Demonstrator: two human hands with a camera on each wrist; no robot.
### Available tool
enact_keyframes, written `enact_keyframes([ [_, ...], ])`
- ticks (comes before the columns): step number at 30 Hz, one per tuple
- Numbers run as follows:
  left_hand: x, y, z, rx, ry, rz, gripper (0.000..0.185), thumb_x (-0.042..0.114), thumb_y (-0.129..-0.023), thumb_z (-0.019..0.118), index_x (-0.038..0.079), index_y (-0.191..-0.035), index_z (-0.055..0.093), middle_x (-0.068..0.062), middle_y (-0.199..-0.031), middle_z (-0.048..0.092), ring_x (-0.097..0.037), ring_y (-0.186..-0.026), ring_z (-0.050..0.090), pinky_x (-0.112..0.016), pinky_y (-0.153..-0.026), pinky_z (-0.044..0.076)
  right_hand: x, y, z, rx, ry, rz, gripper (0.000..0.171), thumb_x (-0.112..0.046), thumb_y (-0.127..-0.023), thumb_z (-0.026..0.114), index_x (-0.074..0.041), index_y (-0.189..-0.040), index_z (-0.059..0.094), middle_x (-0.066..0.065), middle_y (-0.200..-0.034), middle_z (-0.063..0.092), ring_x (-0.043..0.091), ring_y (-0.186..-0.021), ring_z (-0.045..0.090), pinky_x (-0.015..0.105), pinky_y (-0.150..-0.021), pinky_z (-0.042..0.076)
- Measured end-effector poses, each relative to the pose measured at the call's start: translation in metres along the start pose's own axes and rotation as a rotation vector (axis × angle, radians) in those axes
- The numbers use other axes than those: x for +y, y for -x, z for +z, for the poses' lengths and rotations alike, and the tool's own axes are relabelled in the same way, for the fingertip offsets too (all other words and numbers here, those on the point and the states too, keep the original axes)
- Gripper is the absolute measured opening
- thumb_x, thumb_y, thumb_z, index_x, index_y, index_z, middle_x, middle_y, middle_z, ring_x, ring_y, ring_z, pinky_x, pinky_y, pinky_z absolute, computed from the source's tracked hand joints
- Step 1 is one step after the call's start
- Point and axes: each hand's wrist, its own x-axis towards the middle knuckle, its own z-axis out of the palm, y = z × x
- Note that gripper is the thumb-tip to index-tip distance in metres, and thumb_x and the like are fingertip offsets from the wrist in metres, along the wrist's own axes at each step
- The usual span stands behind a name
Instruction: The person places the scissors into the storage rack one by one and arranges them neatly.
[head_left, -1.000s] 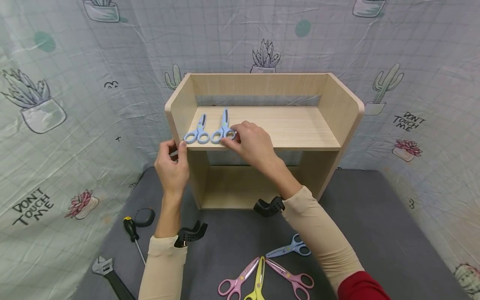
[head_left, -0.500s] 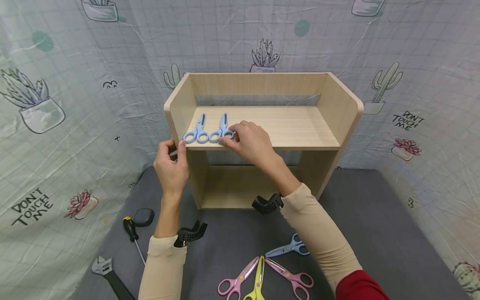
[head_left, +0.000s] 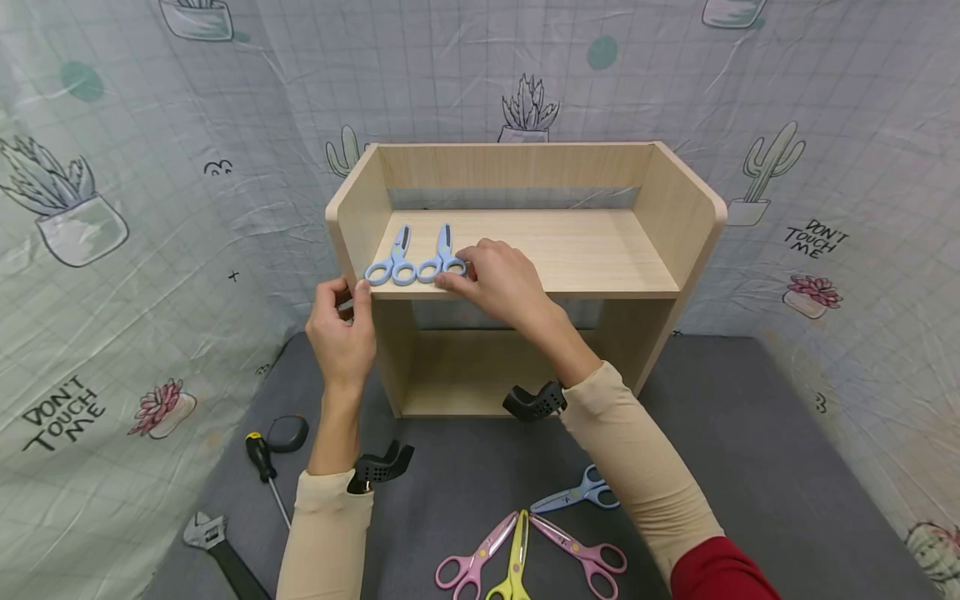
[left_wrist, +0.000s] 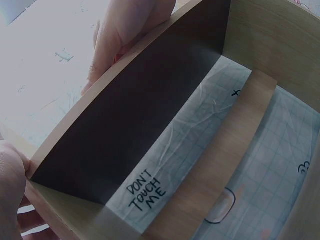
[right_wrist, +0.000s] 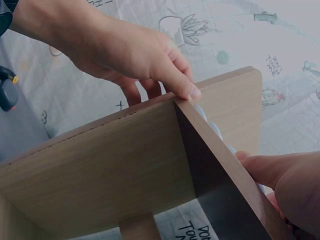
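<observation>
A light wooden two-tier shelf [head_left: 577, 250] stands in the middle of the head view. My left hand [head_left: 341, 337] grips its left side panel [head_left: 357, 212], the thumb at the front corner of the upper board and the fingers on the outer side. On that board my right hand [head_left: 506, 283] pinches the right handle ring of a pair of blue scissors [head_left: 444, 240], blades pointing to the back. Another pair of blue scissors [head_left: 401, 243] lies close on its left, pointing the same way. In the right wrist view the board's edge hides most of both pairs.
On the grey table [head_left: 720, 467] in front lie blue scissors [head_left: 573, 497], two pink scissors [head_left: 487, 550] [head_left: 577, 552] and yellow scissors [head_left: 518, 554]. At left are a screwdriver [head_left: 259, 457], a dark rounded object [head_left: 287, 433] and an adjustable wrench [head_left: 225, 554]. Patterned cloth [head_left: 450, 67] hangs behind.
The scissors under my right hand have slid back toward the front edge and slightly left, their tips now level with the neighbouring pair. My left hand stays on the side panel.
</observation>
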Motion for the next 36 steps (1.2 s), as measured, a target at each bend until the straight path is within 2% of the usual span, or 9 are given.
enact_keyframes([
  [7,0.000,0.000,0.000,0.004,0.001,0.004,0.032,0.024,-0.097,0.065,-0.006,-0.107,0.065,-0.021,-0.104,0.072,-0.026,-0.095,0.070,-0.019,-0.075,0.051,0.000,0.000,-0.001,0.005,0.006,-0.008,0.040,-0.051,-0.093,0.067,-0.013,-0.083,0.065,0.001,-0.073,0.052,0.017,-0.070,0.047,0.028,-0.058,0.033],
  [10,0.000,0.000,0.000,0.003,0.009,0.004,0.031,0.024,-0.097,0.066,-0.005,-0.107,0.065,-0.020,-0.103,0.072,-0.025,-0.094,0.070,-0.018,-0.075,0.051,0.000,0.002,-0.003,-0.002,-0.004,-0.009,0.040,-0.051,-0.093,0.067,-0.011,-0.088,0.066,0.002,-0.075,0.053,0.018,-0.072,0.048,0.028,-0.060,0.034],
  [13,0.000,0.000,0.000,0.000,0.014,0.005,0.031,0.024,-0.097,0.066,-0.005,-0.107,0.065,-0.020,-0.103,0.072,-0.024,-0.093,0.070,-0.015,-0.074,0.051,0.000,0.005,-0.005,-0.021,-0.022,0.003,0.044,-0.051,-0.092,0.068,-0.009,-0.105,0.068,0.003,-0.080,0.056,0.018,-0.077,0.050,0.029,-0.064,0.038],
  [16,0.001,-0.001,0.000,0.002,0.017,0.007,0.031,0.024,-0.097,0.066,-0.006,-0.107,0.065,-0.021,-0.102,0.072,-0.025,-0.093,0.070,-0.012,-0.074,0.049,0.000,0.009,-0.009,-0.031,-0.039,0.017,0.056,-0.050,-0.091,0.070,-0.008,-0.127,0.064,0.004,-0.087,0.059,0.019,-0.084,0.052,0.031,-0.071,0.043],
  [19,0.001,-0.001,0.000,0.007,0.018,0.008,0.031,0.023,-0.096,0.066,-0.006,-0.107,0.065,-0.021,-0.102,0.072,-0.026,-0.093,0.070,-0.011,-0.073,0.049,-0.001,0.014,-0.011,-0.014,-0.043,0.013,0.064,-0.049,-0.089,0.072,-0.008,-0.137,0.060,0.004,-0.096,0.062,0.020,-0.089,0.054,0.034,-0.076,0.046],
  [25,0.000,-0.001,0.000,0.000,0.019,0.008,0.031,0.023,-0.097,0.066,-0.006,-0.108,0.065,-0.021,-0.103,0.071,-0.026,-0.094,0.070,-0.010,-0.074,0.049,-0.001,0.028,-0.013,0.092,-0.030,-0.044,0.061,-0.045,-0.088,0.075,-0.007,-0.134,0.062,0.008,-0.104,0.062,0.024,-0.089,0.054,0.037,-0.077,0.046],
  [31,0.000,0.000,0.000,-0.004,0.018,0.008,0.032,0.024,-0.097,0.066,-0.006,-0.108,0.065,-0.020,-0.103,0.072,-0.024,-0.094,0.070,-0.011,-0.074,0.049,0.001,0.044,-0.016,0.244,-0.070,-0.135,0.054,-0.036,-0.085,0.080,-0.004,-0.126,0.067,0.010,-0.103,0.062,0.027,-0.094,0.054,0.038,-0.081,0.045],
  [36,-0.001,-0.001,0.000,-0.001,0.015,0.007,0.032,0.024,-0.097,0.065,-0.006,-0.108,0.065,-0.021,-0.103,0.072,-0.025,-0.094,0.070,-0.009,-0.074,0.048,0.004,0.056,-0.014,0.332,-0.114,-0.214,0.048,-0.028,-0.083,0.082,-0.002,-0.121,0.068,0.011,-0.102,0.062,0.026,-0.095,0.055,0.037,-0.084,0.043],
])
